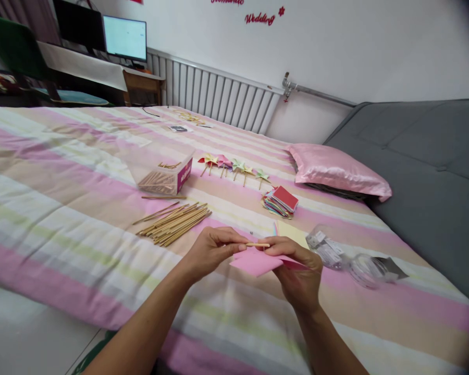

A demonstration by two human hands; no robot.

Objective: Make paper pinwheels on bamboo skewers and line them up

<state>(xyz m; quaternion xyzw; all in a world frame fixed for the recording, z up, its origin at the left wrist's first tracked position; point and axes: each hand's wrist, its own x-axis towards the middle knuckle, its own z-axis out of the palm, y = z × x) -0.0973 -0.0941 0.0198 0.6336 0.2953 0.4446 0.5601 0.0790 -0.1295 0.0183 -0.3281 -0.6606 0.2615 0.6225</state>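
Between my hands is a short thin wooden stick (257, 245), its left end pinched by my left hand (219, 247). My right hand (297, 263) is closed on a folded pink paper pinwheel (254, 262), with its fingertips against the stick's right end. A small pin seems to stand between stick and paper; the join is too small to make out. To the left lies a pile of wooden sticks (180, 223) on the bedspread. Beyond my right hand are yellow paper sheets (291, 232), partly hidden by it.
A clear plastic box (166, 174) holds more sticks. Finished small pinwheels (236, 165) lie in a row behind a stack of coloured paper squares (282, 202). On the right are a clear bag (326, 250), a round clear container (367, 271) and a pink pillow (336, 169).
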